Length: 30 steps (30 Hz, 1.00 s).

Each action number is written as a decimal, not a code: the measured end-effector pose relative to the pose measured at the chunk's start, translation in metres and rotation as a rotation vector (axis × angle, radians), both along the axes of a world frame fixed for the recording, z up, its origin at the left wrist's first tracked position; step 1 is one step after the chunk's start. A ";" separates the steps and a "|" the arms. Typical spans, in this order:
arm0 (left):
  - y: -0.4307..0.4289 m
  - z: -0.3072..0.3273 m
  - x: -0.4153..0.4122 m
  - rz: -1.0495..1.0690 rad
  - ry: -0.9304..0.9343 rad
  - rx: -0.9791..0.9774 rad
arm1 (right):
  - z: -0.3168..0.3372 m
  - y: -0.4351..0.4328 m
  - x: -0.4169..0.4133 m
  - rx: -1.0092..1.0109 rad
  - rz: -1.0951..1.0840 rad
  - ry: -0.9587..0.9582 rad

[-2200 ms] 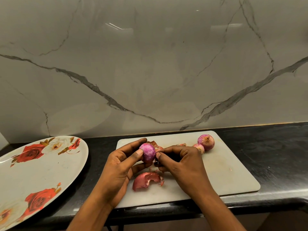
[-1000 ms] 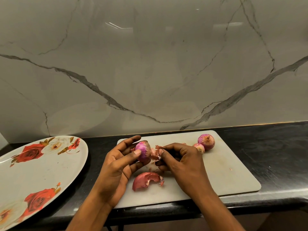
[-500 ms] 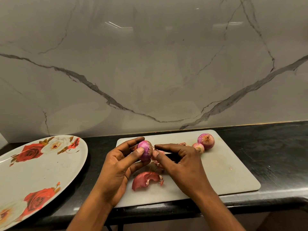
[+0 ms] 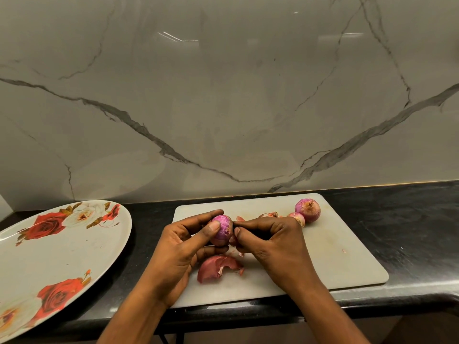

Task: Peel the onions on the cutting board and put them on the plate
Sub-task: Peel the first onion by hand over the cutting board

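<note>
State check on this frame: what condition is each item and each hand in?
held onion: largely peeled, held above the cutting board
left hand: grips the held onion
right hand: pinches at its side
large onion: unpeeled, on the board
small onion: unpeeled, beside it
loose skin: lying on the board
plate: no onion on it

Plate (image 4: 62, 249) cut by left edge; small onion (image 4: 296, 217) half behind right hand (image 4: 275, 244).

Above the pale grey rectangular cutting board (image 4: 347, 256), the left hand (image 4: 178, 247) grips a small round purple onion (image 4: 222, 230); the right hand (image 4: 275, 244) pinches its side. A curled red-brown peel (image 4: 216, 268) lies just nearer the person. At the board's far right, two more onions (image 4: 308, 209) touch. A rose-patterned oval plate (image 4: 62, 249) sits left.
</note>
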<state>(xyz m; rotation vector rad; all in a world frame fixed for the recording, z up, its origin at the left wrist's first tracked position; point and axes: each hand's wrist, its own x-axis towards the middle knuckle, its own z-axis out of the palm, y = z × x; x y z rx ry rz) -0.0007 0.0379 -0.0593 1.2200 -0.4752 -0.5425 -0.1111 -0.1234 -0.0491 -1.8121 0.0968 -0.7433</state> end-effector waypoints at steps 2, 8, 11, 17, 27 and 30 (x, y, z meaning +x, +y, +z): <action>0.000 0.000 0.000 -0.003 0.007 -0.004 | 0.001 0.001 0.000 0.002 0.002 -0.008; -0.001 0.001 -0.002 0.002 -0.005 0.009 | 0.000 0.002 -0.001 0.053 0.018 -0.008; 0.000 0.001 -0.001 0.003 -0.002 0.014 | -0.001 0.001 0.000 0.039 0.009 0.009; 0.000 -0.001 0.002 -0.009 0.022 0.007 | -0.001 0.000 0.001 0.021 -0.012 0.011; -0.002 0.002 0.000 0.022 0.043 0.004 | -0.001 0.002 -0.001 -0.023 0.006 0.008; -0.001 0.002 0.000 0.008 0.042 0.006 | -0.001 0.001 -0.001 -0.027 -0.006 -0.002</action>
